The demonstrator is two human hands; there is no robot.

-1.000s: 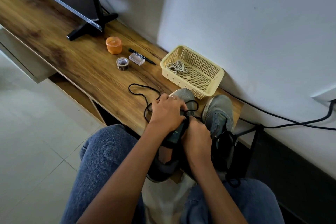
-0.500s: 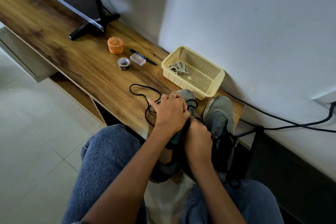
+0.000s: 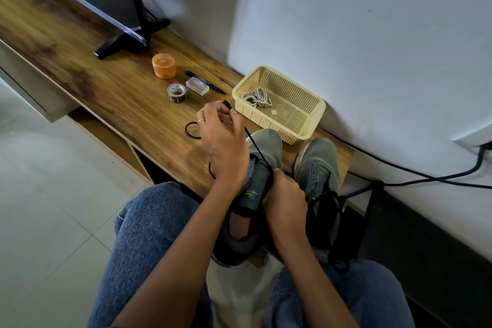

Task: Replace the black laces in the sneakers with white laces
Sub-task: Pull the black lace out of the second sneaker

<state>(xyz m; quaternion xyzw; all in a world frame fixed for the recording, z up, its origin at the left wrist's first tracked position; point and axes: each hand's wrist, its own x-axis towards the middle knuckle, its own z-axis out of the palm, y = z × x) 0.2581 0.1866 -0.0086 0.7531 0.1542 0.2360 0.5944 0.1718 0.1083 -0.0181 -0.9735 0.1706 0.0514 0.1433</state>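
Two grey-green sneakers stand toe-away on the wooden bench. My left hand (image 3: 222, 138) pinches the black lace (image 3: 254, 145) of the left sneaker (image 3: 262, 165) and holds it raised and taut above the toe. My right hand (image 3: 286, 196) grips that sneaker's upper beside the tongue. A slack loop of the same lace lies on the wood to the left. The right sneaker (image 3: 318, 165) stands alongside with its black lace hanging off the bench edge. White laces (image 3: 257, 97) lie bundled in the cream basket (image 3: 300, 130).
Behind the sneakers sit an orange jar (image 3: 164, 65), a tape roll (image 3: 176, 92), a small clear box (image 3: 197, 86) and a black pen (image 3: 213, 86). A black stand foot (image 3: 127, 40) is at the back left. Black cables (image 3: 399, 170) run along the wall at right.
My left hand has lifted away from the sneaker toward the basket, drawing the black lace up and taut. The right hand has stayed on the shoe.
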